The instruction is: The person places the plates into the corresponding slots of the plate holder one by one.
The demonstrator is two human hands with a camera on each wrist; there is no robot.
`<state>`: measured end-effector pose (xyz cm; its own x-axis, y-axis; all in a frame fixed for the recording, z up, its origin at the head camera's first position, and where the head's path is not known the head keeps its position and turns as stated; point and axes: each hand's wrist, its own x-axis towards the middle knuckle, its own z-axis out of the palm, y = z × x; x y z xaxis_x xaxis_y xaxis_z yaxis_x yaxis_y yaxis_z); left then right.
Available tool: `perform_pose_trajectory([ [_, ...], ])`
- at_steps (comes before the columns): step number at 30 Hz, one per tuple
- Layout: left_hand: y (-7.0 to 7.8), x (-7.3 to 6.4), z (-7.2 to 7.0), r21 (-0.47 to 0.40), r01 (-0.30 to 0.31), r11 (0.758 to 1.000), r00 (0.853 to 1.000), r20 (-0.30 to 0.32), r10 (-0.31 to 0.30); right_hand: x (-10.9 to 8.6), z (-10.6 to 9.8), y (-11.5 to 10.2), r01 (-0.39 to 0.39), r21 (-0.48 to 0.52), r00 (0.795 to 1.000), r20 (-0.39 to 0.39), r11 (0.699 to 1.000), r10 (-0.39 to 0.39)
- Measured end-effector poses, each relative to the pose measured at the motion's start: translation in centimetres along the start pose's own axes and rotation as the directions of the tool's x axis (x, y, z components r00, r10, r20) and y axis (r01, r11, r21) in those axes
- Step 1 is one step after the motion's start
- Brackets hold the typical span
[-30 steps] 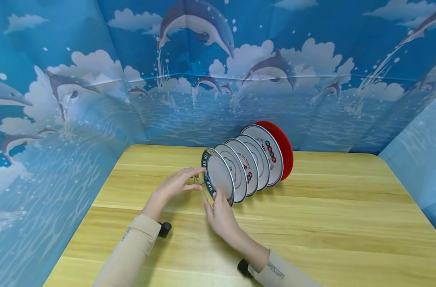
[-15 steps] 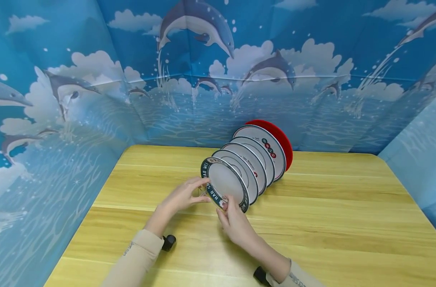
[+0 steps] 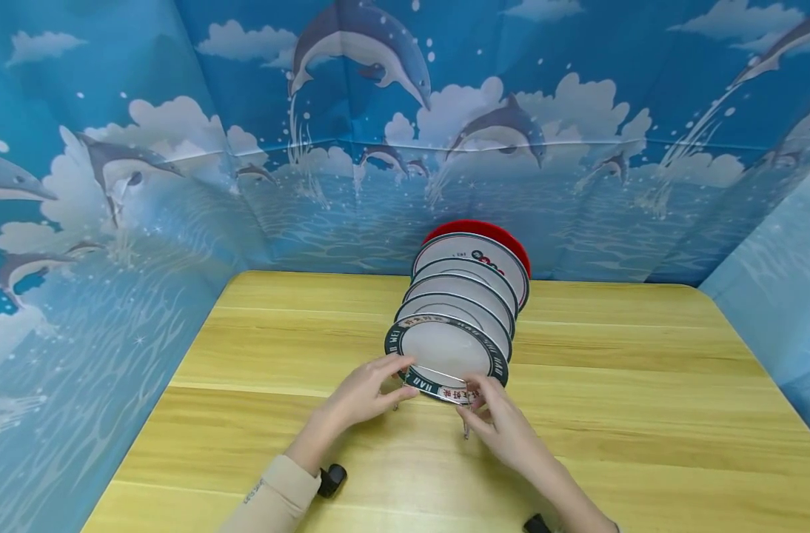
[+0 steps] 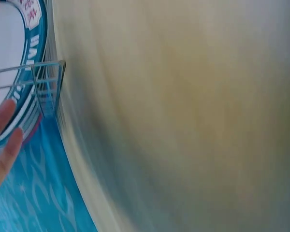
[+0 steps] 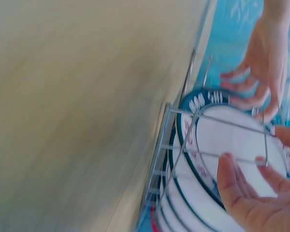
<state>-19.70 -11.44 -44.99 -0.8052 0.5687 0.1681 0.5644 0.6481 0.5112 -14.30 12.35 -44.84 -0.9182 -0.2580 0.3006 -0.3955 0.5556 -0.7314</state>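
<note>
A thin metal wire dish rack (image 5: 164, 150) holds several plates in a leaning row. The front plate (image 3: 441, 349) is white with a dark green lettered rim; other white plates (image 3: 458, 285) stand behind it, a red plate (image 3: 474, 226) at the back. My left hand (image 3: 365, 389) is at the rack's front left corner, its fingers (image 4: 4, 116) spread and nearly straight beside the wires. At the front right corner, my right hand (image 3: 501, 422) holds the wire frame with curled fingers, its thumb (image 5: 227, 169) standing apart. Part of the rack is hidden by the plates.
The rack stands on a light wooden table (image 3: 618, 400). A blue dolphin-print cloth (image 3: 352, 200) hangs close behind the table's back edge and along both sides. A black wrist device (image 3: 332, 480) shows under the left sleeve.
The rack with its plates has turned so the front plate faces me more squarely and sits lower. Both hands have moved right and toward me with it; the right hand has shifted farther right.
</note>
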Motion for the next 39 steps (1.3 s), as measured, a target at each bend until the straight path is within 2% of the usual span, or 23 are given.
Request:
perform_pose_trajectory([
  [6, 1.8, 0.7, 1.8, 0.024, -0.038, 0.999, 0.995, -0.095, 0.040, -0.4, -2.4, 2.0, 0.067, 0.047, 0.996, 0.055, 0.997, -0.070],
  [11, 3.4, 1.1, 2.8, 0.066, -0.033, 0.997, 0.987, -0.158, 0.043, -0.3, -4.3, 3.9, 0.115, 0.092, 0.983, 0.135, 0.989, -0.127],
  [16, 4.6, 1.5, 3.6, 0.116, -0.003, 0.993, 0.976, -0.216, 0.028, 0.1, -5.7, 5.2, 0.081, 0.117, 0.972, 0.211, 0.990, -0.104],
  [20, 5.1, 1.9, 4.1, 0.141, 0.015, 0.990, 0.966, -0.257, 0.022, 0.5, -6.5, 5.7, 0.065, 0.134, 0.967, 0.238, 0.989, -0.096],
  [25, 5.3, 2.4, 4.4, 0.141, 0.042, 0.989, 0.959, -0.282, 0.000, 1.0, -6.9, 6.2, 0.088, 0.126, 0.966, 0.230, 0.988, -0.116],
  [33, 5.0, 3.1, 4.4, 0.126, 0.059, 0.990, 0.949, -0.316, -0.016, 2.0, -6.8, 6.7, 0.043, 0.118, 0.964, 0.254, 0.992, -0.073],
  [39, 4.5, 3.4, 4.4, 0.106, 0.073, 0.992, 0.952, -0.303, -0.037, 2.4, -6.7, 6.7, 0.026, 0.124, 0.963, 0.264, 0.992, -0.058],
])
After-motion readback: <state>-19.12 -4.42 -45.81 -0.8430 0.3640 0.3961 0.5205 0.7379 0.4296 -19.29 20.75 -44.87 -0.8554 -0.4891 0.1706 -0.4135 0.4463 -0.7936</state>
